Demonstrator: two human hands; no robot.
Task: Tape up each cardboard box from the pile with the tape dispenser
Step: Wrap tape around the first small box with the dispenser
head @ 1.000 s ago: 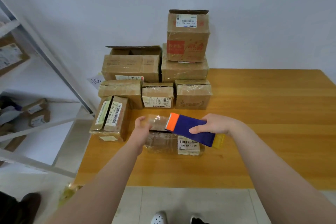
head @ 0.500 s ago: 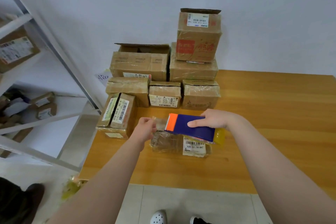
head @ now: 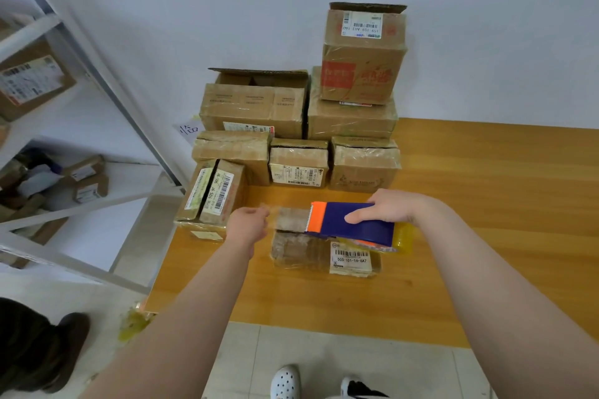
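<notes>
Head view: a person stands at a wooden table (head: 486, 204); a small cardboard box (head: 301, 251) lies flat near its front edge, well apart from the pile (head: 298, 165) stacked against the wall.
Right hand (head: 385, 207): curled over the top of the blue-and-orange tape dispenser (head: 350, 223), gripping it just above the box with the orange toothed end pointing left.
Left hand (head: 248, 225): fingers closed in a pinch on the free end of the clear tape strip (head: 290, 217), just left of the box's left end.
Change: over the last second the left hand has drawn away from the dispenser's mouth, so the strip between them is longer; the dispenser has barely shifted over the box.
Strip: it spans from the pinch to the orange edge, apparently above the box top and not yet pressed down.
Meaning: there looks to be enough tape out to anchor on the left end, so the next move is probably laying it down and running the dispenser rightwards.
Remaining: at least two boxes in the pile show raised flaps, so much of the task seems ahead.
</notes>
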